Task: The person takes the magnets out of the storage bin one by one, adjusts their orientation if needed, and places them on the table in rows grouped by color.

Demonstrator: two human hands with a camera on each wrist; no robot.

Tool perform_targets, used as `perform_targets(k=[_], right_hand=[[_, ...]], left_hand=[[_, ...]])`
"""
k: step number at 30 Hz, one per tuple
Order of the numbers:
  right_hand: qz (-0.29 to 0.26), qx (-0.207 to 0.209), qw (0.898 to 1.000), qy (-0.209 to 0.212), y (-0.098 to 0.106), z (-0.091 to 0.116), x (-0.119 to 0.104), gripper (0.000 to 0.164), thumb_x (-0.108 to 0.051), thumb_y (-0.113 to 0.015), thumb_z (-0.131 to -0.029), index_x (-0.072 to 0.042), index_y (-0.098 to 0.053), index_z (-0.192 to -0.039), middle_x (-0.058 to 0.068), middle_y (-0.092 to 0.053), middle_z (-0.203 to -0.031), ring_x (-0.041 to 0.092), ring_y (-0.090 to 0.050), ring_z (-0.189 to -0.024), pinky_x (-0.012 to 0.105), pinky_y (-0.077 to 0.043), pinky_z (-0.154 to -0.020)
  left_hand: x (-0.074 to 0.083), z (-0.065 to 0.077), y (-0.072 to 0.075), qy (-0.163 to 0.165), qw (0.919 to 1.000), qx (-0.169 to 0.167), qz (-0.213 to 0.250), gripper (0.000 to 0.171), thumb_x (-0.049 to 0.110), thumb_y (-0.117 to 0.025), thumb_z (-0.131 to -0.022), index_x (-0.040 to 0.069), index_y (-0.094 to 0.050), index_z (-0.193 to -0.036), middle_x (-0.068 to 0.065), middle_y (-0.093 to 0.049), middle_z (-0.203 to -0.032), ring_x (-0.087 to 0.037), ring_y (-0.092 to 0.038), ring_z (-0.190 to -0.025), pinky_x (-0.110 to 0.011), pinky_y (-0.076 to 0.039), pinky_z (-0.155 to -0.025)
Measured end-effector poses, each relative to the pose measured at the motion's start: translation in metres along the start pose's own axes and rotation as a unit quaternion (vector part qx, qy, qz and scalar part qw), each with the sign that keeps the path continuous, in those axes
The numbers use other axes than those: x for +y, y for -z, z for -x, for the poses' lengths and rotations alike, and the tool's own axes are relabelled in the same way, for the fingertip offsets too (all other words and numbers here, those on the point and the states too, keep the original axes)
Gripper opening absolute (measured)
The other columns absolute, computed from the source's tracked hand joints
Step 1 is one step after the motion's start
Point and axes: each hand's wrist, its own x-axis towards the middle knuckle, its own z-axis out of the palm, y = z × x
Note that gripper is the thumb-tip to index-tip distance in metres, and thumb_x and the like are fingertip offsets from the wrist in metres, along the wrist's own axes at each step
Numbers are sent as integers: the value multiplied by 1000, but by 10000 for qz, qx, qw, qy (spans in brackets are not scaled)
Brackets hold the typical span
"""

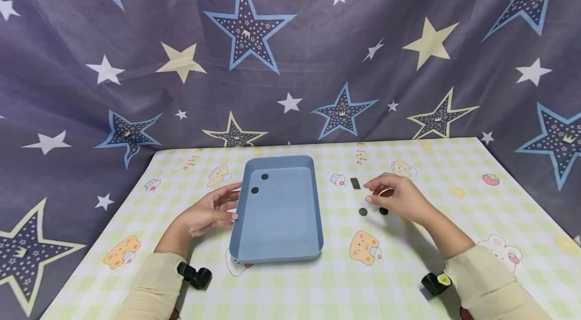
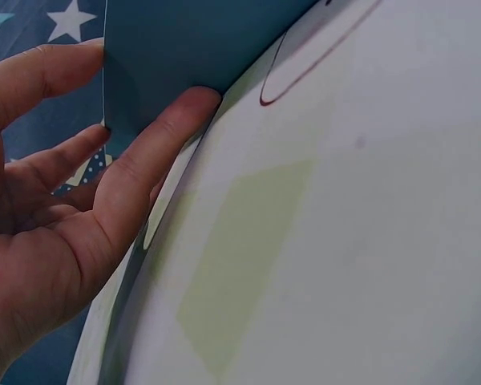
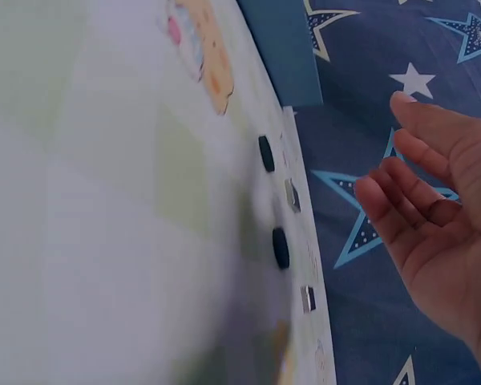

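Observation:
A blue-grey rectangular tray lies on the table with two small black discs inside, toward its far left. My left hand is at the tray's left side, its thumb and fingertips against the outer wall. On the right, my right hand hovers over the table with bent fingers, thumb and forefinger apart and nothing between them. Just left of its fingertips lies a small black rectangular piece. Two more black discs lie below that hand. A second rectangular piece shows in the right wrist view.
A pale green checked tablecloth with cartoon prints covers the table. Behind it hangs a dark star-patterned cloth, close to the table's far edge. Small black cameras are worn at both wrists.

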Motion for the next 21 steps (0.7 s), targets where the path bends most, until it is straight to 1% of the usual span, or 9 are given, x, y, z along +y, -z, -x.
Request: perform_targets(k=[5, 12, 14, 18, 21], right_hand=[[-471, -10, 9988, -112, -3, -4, -8, 25, -10, -76, -85, 2, -71, -106, 20, -66, -102, 16, -63, -88, 27, -55, -76], [-735, -39, 9973, -9, -6, -10, -18, 22, -11, -76, -86, -1, -72, -105, 14, -69, -103, 15, -63, -89, 27, -55, -77], [-810, -54, 9967, 46, -8, -12, -22, 21, -10, -76, -86, -1, -72, -105, 16, -68, -104, 16, -62, -89, 27, -55, -78], [-815, -78, 9966, 130, -11, -16, -28, 22, -9, -76, -86, -2, -72, -105, 17, -67, -103, 17, -62, -89, 28, -55, -77], [-724, -107, 9972, 147, -14, -19, -30, 22, -10, -76, -85, -2, -73, -105, 12, -67, -102, 18, -62, -89, 27, -55, -77]], left_hand=[[1, 0, -1, 16, 10000, 14, 12, 88, -8, -66, -84, 6, -17, -156, -27, -21, -155, -38, -36, -136, -45, -53, -87], [1, 0, -2, 101, 9999, 88, -14, 87, -7, -67, -84, 7, -19, -156, -25, -22, -155, -35, -39, -134, -45, -53, -87], [1, 0, -2, 121, 9999, 119, -24, 87, -7, -67, -84, 7, -20, -156, -25, -23, -155, -34, -40, -134, -44, -54, -86], [1, -1, -2, 138, 9998, 119, -31, 87, -7, -67, -84, 7, -20, -156, -25, -23, -155, -34, -40, -134, -44, -54, -86], [1, 0, -1, 138, 9998, 115, -45, 87, -7, -67, -84, 7, -19, -156, -25, -23, -155, -35, -40, -134, -44, -54, -86]])
